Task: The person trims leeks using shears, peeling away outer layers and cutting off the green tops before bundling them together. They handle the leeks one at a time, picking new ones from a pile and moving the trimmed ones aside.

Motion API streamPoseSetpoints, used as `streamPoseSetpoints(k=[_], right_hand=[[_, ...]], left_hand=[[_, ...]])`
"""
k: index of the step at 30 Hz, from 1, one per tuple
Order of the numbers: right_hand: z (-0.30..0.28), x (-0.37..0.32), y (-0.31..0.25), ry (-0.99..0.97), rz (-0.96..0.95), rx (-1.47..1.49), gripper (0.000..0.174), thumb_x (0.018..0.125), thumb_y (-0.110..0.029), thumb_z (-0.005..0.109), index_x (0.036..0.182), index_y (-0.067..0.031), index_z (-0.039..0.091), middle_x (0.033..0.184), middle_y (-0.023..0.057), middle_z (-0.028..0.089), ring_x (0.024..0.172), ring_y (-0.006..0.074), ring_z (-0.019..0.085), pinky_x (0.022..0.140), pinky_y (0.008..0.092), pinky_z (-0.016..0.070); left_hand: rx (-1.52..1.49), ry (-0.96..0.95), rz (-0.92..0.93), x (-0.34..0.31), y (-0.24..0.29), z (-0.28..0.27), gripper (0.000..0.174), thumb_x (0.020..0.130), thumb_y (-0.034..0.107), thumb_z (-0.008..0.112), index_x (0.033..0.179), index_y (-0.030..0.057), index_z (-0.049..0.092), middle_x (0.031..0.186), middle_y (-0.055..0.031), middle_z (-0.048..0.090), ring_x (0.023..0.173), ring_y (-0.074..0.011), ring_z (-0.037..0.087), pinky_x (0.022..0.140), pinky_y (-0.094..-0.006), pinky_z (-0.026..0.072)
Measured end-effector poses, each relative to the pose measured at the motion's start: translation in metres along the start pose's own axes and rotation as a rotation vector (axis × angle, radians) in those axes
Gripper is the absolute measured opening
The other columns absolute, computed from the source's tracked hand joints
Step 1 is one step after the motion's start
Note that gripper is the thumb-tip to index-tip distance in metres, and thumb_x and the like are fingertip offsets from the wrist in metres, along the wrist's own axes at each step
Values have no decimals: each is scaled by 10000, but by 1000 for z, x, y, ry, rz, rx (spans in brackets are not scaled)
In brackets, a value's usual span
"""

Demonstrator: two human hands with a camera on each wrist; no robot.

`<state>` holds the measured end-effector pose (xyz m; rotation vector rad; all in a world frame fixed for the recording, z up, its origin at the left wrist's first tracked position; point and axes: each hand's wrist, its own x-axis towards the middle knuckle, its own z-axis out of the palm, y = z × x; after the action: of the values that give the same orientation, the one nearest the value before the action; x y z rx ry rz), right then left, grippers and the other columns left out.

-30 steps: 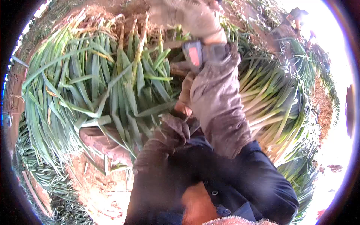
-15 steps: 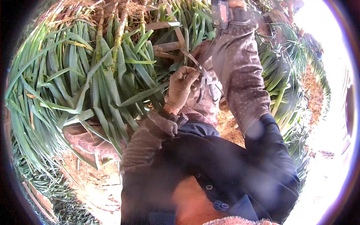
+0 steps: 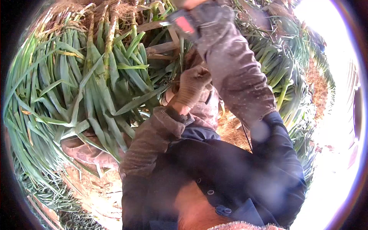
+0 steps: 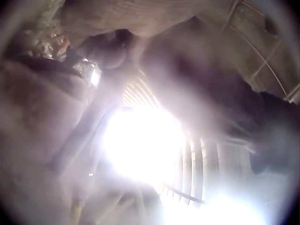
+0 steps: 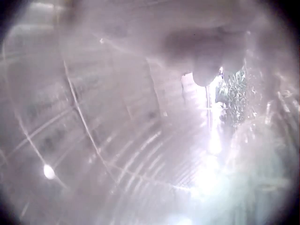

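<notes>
The left hand (image 3: 191, 86), in a tan glove, is raised in front of the lap in the head view. Its fingers are curled, and no held thing shows in them. Long green leek-like plants (image 3: 96, 80) lie in a thick heap to its left. Only the bare wrist of the right arm shows at the top edge, above a strapped device (image 3: 184, 23); the right hand itself is cut off there. The right wrist view shows blurred fingers (image 5: 206, 70) whose grip is unclear. Glare and blur hide most of the left wrist view.
More leek-like plants (image 3: 280, 73) lie beyond the right sleeve. Flat wooden strips (image 3: 163, 48) stand between the heaps. Dry straw-like matter (image 3: 232, 130) lies beside the right leg, and a thin dark cord hangs below the right sleeve. Pale ground (image 3: 94, 191) shows at lower left.
The left hand has come up into view from low by the lap. The right arm swung right, then back left at the top edge. A metal tool seen beside the left hand earlier is out of sight.
</notes>
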<state>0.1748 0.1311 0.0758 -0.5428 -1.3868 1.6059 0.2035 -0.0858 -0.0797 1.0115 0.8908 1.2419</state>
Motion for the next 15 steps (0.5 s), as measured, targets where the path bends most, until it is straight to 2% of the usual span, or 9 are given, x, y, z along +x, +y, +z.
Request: streamPoseSetpoints(k=[1, 3, 4, 6, 8, 10, 12, 13, 15], right_hand=[[6, 13, 18, -25, 10, -32, 233, 955, -292, 626, 800, -119, 602, 680, 15, 579, 551, 197, 562, 534, 364, 454], [6, 33, 47, -26, -169, -521, 262, 939, -304, 653, 890, -47, 670, 629, 70, 599, 540, 222, 581, 519, 366, 456], [4, 36, 52, -4, -351, -980, 306, 928, -314, 671, 951, -10, 699, 602, 109, 606, 539, 234, 591, 516, 366, 461], [14, 5, 31, -78, -78, -931, 370, 929, -357, 654, 987, 4, 717, 585, 179, 596, 557, 269, 616, 543, 387, 479], [5, -11, 18, -109, -75, -1109, 392, 937, -388, 642, 932, -5, 723, 609, 179, 613, 559, 272, 619, 545, 400, 482], [-75, 21, 86, -244, -612, -1984, 530, 899, -560, 634, 1153, -107, 741, 691, 170, 676, 608, 276, 679, 572, 444, 536], [-91, -25, 38, -306, 77, -1532, 412, 950, -455, 638, 1094, -72, 691, 873, 57, 724, 743, 131, 689, 682, 297, 560], [-104, -55, 23, -331, 133, -1373, 411, 968, -449, 615, 1073, -59, 694, 883, 66, 722, 759, 133, 688, 685, 295, 558], [-167, -106, 38, -457, 28, -1503, 450, 953, -370, 632, 1296, -80, 610, 1170, 125, 684, 1022, 180, 669, 912, 315, 558]], left_hand=[[82, -58, 20, -5, 12, 6, 89, 867, 45, 659, 933, 1, 699, 820, -87, 733, 716, -191, 665, 653, -312, 508], [420, -85, 357, -8, -26, 24, 86, 891, 47, 657, 814, 15, 680, 727, -76, 667, 589, -158, 596, 576, -299, 508], [250, -200, 192, -15, -9, 29, 97, 915, 51, 643, 833, 3, 665, 698, -71, 635, 575, -162, 581, 555, -301, 495], [-71, -333, -186, -29, 30, 40, 124, 964, 59, 616, 871, -21, 635, 640, -62, 571, 547, -169, 552, 514, -305, 468], [139, -356, 124, -38, 22, 46, 139, 949, 86, 649, 866, -25, 642, 640, -80, 605, 540, -155, 555, 505, -305, 466], [372, -347, 187, -45, 8, 36, 184, 865, 141, 754, 952, -8, 691, 723, -119, 686, 564, -173, 603, 530, -300, 492], [278, -268, 513, -36, 22, 6, 196, 857, 156, 765, 958, 5, 694, 784, -130, 698, 604, -187, 628, 560, -298, 517], [469, -301, 553, -34, 36, -21, 159, 886, 152, 732, 958, 15, 696, 832, -112, 689, 718, -172, 646, 641, -301, 539], [-64, -163, -177, -37, 67, -63, 144, 912, 150, 707, 1003, 41, 686, 965, -109, 702, 890, -215, 687, 805, -345, 572]])
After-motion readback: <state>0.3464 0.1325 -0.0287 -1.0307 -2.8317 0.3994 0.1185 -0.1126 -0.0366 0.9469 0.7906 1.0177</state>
